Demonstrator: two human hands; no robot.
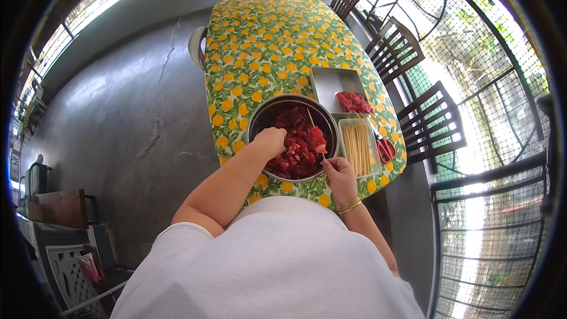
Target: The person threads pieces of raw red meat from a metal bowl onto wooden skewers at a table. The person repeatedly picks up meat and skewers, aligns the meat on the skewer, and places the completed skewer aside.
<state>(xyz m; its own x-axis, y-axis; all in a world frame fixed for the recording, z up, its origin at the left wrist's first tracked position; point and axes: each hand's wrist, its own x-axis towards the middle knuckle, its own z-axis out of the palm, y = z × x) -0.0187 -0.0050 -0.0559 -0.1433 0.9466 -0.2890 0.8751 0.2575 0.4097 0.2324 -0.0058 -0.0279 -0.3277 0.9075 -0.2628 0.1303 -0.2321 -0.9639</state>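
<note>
A round metal pot [335, 150] stands before me, with many pieces of raw red meat [294, 153] in it. My left hand [271, 141] reaches over its left rim, fingers down at the meat. Those fingertips are partly hidden, so whether they pinch a piece does not show. At the near right rim, my right hand [340, 176] grips the lower end of a bamboo skewer [310, 117]. Threaded meat [317, 140] covers the skewer's middle, and its bare tip points away from me over the pot.
Right of the pot, a clear plastic container [377, 169] holds bamboo skewers [354, 148]. Red-handled scissors [386, 149] lie beside it. Behind, a metal tray [332, 84] carries a pile of skewered meat [354, 102]. Wooden chairs [432, 124] line the right side of the lemon-patterned tablecloth [270, 31].
</note>
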